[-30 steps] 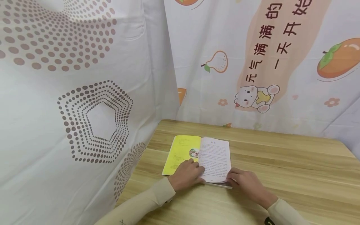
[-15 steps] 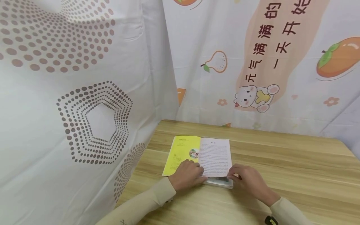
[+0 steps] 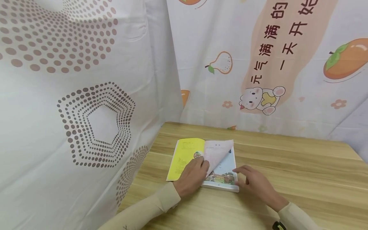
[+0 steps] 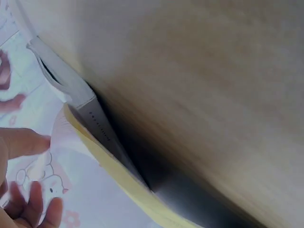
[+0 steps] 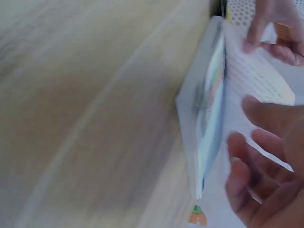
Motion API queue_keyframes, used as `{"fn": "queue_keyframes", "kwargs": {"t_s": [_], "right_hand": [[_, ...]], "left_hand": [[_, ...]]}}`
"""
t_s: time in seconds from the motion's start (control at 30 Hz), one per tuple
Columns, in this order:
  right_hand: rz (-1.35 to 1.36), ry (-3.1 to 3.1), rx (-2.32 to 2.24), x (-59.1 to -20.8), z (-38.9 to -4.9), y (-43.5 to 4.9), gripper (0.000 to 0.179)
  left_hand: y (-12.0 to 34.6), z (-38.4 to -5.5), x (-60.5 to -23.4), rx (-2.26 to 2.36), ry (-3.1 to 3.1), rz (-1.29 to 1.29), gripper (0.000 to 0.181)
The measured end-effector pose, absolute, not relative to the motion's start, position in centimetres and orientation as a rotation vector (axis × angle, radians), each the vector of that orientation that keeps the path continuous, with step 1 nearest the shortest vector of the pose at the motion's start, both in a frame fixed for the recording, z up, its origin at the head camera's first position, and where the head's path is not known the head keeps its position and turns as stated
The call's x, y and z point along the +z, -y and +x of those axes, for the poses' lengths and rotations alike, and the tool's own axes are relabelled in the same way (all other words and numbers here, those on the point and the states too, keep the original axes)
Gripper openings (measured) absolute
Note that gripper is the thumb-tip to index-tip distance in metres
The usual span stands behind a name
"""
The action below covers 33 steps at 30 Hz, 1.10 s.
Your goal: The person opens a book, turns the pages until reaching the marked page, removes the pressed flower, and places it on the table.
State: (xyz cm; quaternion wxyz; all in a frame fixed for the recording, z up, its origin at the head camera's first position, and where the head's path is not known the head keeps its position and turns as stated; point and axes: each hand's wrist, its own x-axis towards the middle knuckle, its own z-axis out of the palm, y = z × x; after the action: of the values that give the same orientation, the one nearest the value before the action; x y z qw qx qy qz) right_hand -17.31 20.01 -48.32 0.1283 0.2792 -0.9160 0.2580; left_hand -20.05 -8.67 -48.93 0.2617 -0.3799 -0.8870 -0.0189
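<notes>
An open book lies on the wooden table, its yellow inside page on the left. Between its halves a printed white page is lifted, its lower part drawn diagonally leftward. My left hand holds this page near its bottom edge, over the book's middle. Beneath the page, a coloured picture of sky and a building shows. Beside the book's right edge is my right hand, fingers loosely bent and apart, holding nothing. In the right wrist view its fingers stand off from the lifted page.
The table extends to the right of the book. A white dotted cloth hangs along the left side, and a printed cloth with fruit and writing hangs behind the table's back edge.
The right hand first lifted the page's lower right corner, then let go of it. Now the page is folded over leftward at the left hand, uncovering the picture below.
</notes>
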Motion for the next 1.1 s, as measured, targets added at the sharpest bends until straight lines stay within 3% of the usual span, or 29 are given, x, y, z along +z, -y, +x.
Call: {"fn": "queue_keyframes", "kwargs": {"t_s": [0.13,0.27,0.53,0.73,1.0,1.1], "right_hand": [[0.936,2.785,0.716,-48.9,-17.1,-20.2,0.033],[0.995,2.79,0.639,-49.5,-17.1,-20.3,0.028],[1.028,2.734,0.52,-49.4,-17.2,-20.4,0.012],[1.058,2.606,0.437,-49.6,-17.2,-20.3,0.01],[1.049,2.471,0.405,-50.0,-17.2,-19.8,0.015],[1.044,2.435,0.417,-49.9,-17.1,-19.7,0.018]], "left_hand": [[8.6,-20.1,-48.8,-0.031,2.358,-1.108,0.005],[8.5,-19.9,-48.8,0.088,2.376,-1.181,0.014],[8.8,-19.7,-49.3,0.205,2.469,-1.165,0.016],[9.2,-19.6,-49.6,0.141,2.522,-1.164,0.017],[9.0,-19.3,-49.4,0.145,2.608,-1.165,0.052],[8.9,-19.2,-49.4,0.171,2.612,-1.16,0.058]]}}
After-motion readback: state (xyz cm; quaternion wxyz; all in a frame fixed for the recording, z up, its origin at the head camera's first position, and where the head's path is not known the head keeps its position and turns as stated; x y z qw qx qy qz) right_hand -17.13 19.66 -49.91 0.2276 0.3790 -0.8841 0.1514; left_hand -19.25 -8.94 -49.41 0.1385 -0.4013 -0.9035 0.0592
